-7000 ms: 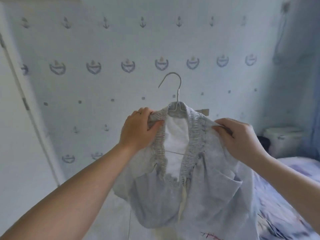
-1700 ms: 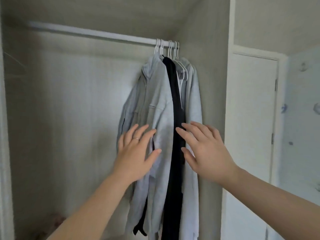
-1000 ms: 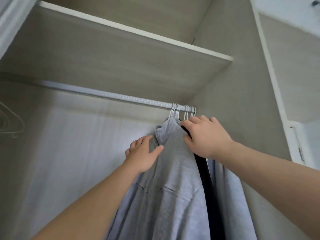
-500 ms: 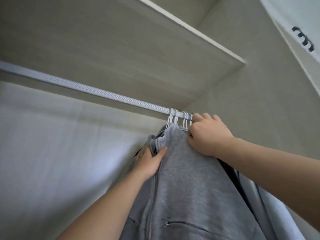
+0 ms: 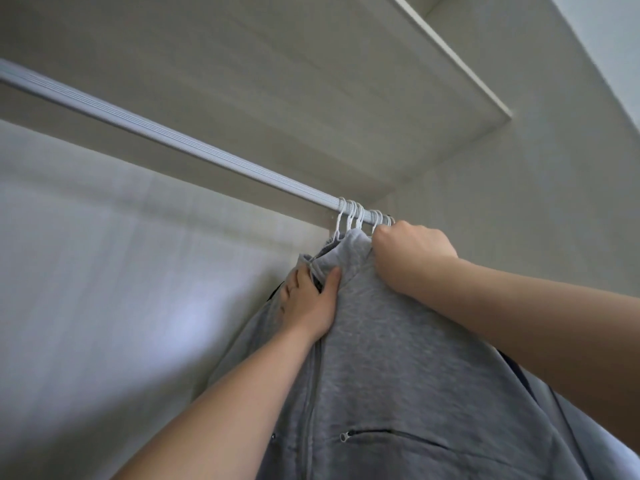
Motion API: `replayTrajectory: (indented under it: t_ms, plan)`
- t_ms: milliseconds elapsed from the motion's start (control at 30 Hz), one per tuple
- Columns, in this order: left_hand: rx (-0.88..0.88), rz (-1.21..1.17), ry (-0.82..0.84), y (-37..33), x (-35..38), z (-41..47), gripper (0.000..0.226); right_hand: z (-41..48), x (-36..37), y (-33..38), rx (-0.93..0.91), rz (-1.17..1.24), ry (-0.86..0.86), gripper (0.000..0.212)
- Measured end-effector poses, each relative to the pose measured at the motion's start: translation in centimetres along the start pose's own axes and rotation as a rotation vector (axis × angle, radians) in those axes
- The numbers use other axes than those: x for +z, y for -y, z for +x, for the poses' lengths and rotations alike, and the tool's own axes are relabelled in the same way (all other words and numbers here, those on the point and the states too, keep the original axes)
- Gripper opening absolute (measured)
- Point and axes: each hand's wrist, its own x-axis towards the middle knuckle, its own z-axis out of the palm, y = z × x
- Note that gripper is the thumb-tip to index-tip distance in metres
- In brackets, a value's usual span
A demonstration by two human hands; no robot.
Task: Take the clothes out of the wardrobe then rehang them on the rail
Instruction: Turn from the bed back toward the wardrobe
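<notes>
Head: jacket collar inside left grip

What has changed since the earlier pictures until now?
Both hands went up from the clothes' front. The left hand now pinches the collar of the grey zip jacket; the right hand grips its top under the hanger hooks. The hooks stay on the rail.

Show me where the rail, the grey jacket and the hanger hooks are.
rail (image 5: 173, 140), head view, bare bar left of the hooks
grey jacket (image 5: 398, 358), head view, chest fabric beside the zip
hanger hooks (image 5: 351, 213), head view, white wire loops on the rail
</notes>
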Motion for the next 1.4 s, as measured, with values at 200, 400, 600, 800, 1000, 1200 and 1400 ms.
replayTrajectory:
  t_ms: [200, 400, 600, 800, 1000, 1200, 1400]
  plan:
    - [-0.029, 0.006, -0.066, -0.2, -0.5, 0.7, 0.084, 0.9, 0.2, 0.2, -0.012, 0.120, -0.076, 0.006]
    - [-0.033, 0.009, -0.150, -1.7, -1.5, 1.6, 0.085, 2.2, 0.8, -0.8, -0.008, 0.156, -0.162, 0.005]
    - [0.041, 0.015, -0.252, -4.5, -2.3, 2.3, 0.084, 2.6, -0.5, -2.7, 0.005, 0.196, -0.260, 0.013]
    - [0.219, 0.132, -0.377, -7.3, -2.0, -0.1, 0.091, -1.2, -2.7, -6.4, -0.009, 0.270, -0.338, 0.021]
    - [0.317, 0.113, -0.383, -13.7, -0.9, -4.7, 0.097, -6.9, -6.1, -12.4, 0.009, 0.299, -0.387, 0.018]
    - [0.370, 0.014, -0.340, -23.0, 2.2, -10.1, 0.104, -12.8, -12.0, -20.3, 0.099, 0.235, -0.385, 0.015]
    - [0.445, -0.137, -0.270, -33.6, 6.1, -16.9, 0.098, -20.0, -20.6, -28.3, 0.167, 0.096, -0.372, 0.014]
